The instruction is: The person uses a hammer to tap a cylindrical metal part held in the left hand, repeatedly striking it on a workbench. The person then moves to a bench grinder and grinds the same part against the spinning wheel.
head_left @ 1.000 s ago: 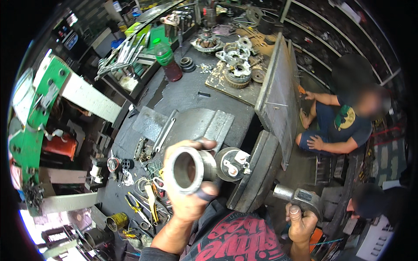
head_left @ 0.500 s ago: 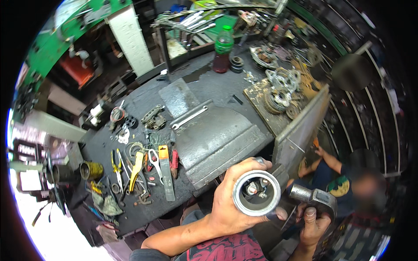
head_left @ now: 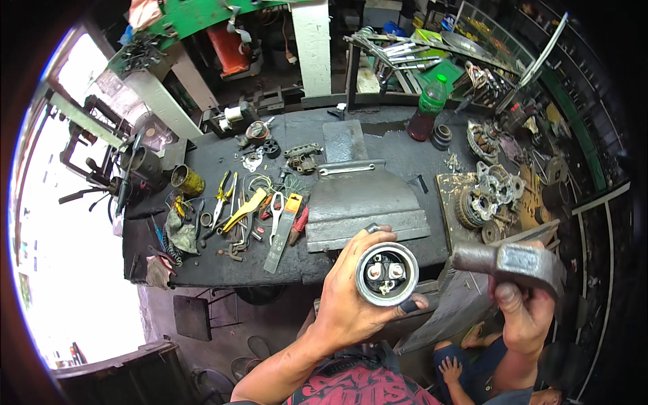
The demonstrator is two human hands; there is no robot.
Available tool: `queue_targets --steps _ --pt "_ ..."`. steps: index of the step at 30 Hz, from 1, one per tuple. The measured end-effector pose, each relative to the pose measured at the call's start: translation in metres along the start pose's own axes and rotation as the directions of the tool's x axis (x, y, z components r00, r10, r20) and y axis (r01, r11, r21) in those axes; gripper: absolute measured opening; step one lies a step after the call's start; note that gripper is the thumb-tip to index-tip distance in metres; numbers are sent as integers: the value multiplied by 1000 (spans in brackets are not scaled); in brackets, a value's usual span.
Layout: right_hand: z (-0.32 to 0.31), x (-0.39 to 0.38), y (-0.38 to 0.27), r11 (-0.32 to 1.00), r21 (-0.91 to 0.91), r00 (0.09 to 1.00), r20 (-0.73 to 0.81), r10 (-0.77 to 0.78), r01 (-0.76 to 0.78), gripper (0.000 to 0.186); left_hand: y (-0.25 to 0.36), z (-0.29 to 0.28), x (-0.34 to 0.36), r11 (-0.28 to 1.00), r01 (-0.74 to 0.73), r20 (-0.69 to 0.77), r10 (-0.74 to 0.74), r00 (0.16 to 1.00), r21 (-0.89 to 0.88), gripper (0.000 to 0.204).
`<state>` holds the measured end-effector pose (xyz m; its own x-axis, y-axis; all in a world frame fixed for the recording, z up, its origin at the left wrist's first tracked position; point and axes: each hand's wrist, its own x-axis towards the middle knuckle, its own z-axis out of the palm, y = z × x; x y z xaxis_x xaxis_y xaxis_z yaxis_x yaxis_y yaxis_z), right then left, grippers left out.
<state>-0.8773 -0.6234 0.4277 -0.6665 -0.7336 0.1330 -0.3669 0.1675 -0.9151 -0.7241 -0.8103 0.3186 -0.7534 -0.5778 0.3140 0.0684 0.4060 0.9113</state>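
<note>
My left hand grips a metal cylinder, its rim facing up, with a black piece bearing two terminal studs visible inside the opening; whether that piece sits in the cylinder or just beneath cannot be told. To its right, my right hand is closed around a steel hammer, its head raised near the cylinder. Beyond both hands, a heavy metal plate lies on the dark workbench with a wrench on it. Whatever is directly under the cylinder is mostly hidden.
Pliers, a yellow tool and a yellow can lie left; a bottle stands at the back. Metal housings rest on a board at right. Below right, a seated person is partly visible beside a leaning panel.
The view has swung left. My left hand has turned the cylinder upright, and the terminals now show within it. The hammer has risen toward the cylinder's right side.
</note>
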Motion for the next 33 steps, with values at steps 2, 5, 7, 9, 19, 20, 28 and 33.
queue_targets --steps 2,5,7,9,19,20,28,33 --pt "2 17 -14 999 15 997 69 -47 46 40 5 1 -2 998 45 -38 -44 998 36 88" --pt "12 41 -30 966 -39 952 182 -246 257 27 11 3 -7 995 84 -91 -79 993 53 84" --pt "14 61 -40 944 -84 894 358 -270 319 35 12 7 -9 986 68 -153 -45 987 150 82" --pt "20 80 -46 962 -49 854 475 -213 267 38 16 15 -16 983 141 -257 -107 961 116 85" --pt "68 181 -40 743 174 452 697 -556 646 30 29 45 -24 937 285 -406 -345 846 -201 86" --pt "71 187 -39 709 204 397 709 -582 676 30 31 44 -25 949 284 -418 -316 852 -139 87" --pt "81 204 -40 619 276 235 753 -615 735 31 42 59 -23 931 364 -588 -304 749 -19 92" --pt "87 211 -42 656 285 208 797 -567 699 35 43 64 -22 924 381 -611 -325 722 -40 92"
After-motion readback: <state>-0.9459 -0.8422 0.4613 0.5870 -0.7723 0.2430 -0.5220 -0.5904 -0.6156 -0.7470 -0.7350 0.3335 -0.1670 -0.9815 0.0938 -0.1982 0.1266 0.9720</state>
